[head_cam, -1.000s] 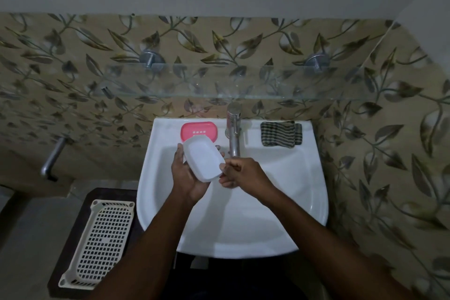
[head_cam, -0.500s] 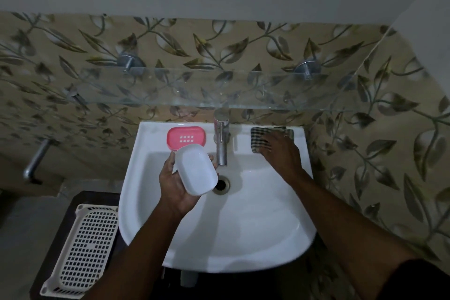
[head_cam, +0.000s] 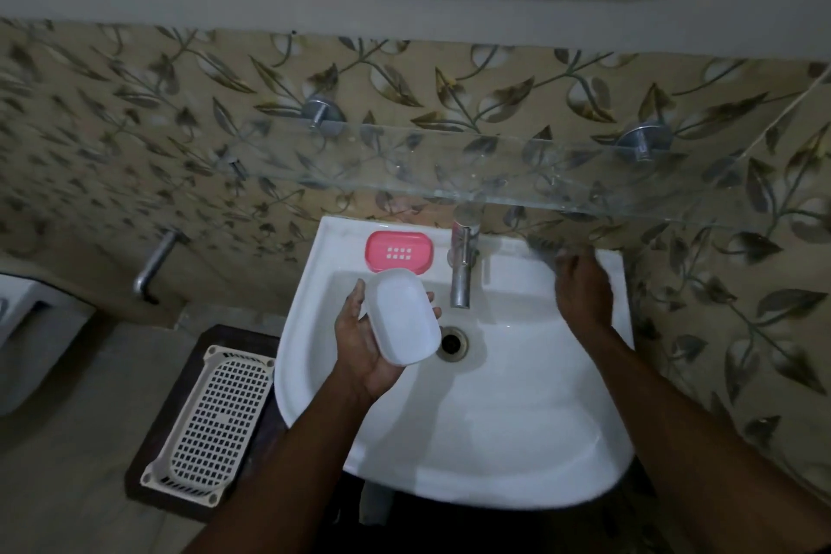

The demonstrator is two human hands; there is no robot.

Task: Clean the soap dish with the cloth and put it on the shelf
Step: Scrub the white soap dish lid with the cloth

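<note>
Scanning from the left, I see the perforated basket (head_cam: 211, 423) on its dark stand (head_cam: 238, 340), at eight o'clock from the sink (head_cam: 517, 477). My left grip (head_cam: 359, 351) holds the white soap dish (head_cam: 402, 322) over the basin, thumb and fingers curled round its edges, at about ten o'clock from the drain (head_cam: 452, 342). It is much where it was a second ago. The pink tray (head_cam: 399, 252) rests on the back ledge at twelve o'clock from the dish, near the tap (head_cam: 463, 274). The change is on the right. A second ago my right grip (head_cam: 582, 286) was beside the dish under the tap. Now it lies on the back ledge at one o'clock from the drain, over the checked cloth (head_cam: 546, 244), which shows only as a blurred dark edge past the fingers. Whether those fingers have closed on it I cannot tell. I judge that fetching the cloth is under way and wiping has not begun. The glass shelf (head_cam: 494, 166) runs overhead at twelve o'clock, and the dish is not yet on it.
</note>
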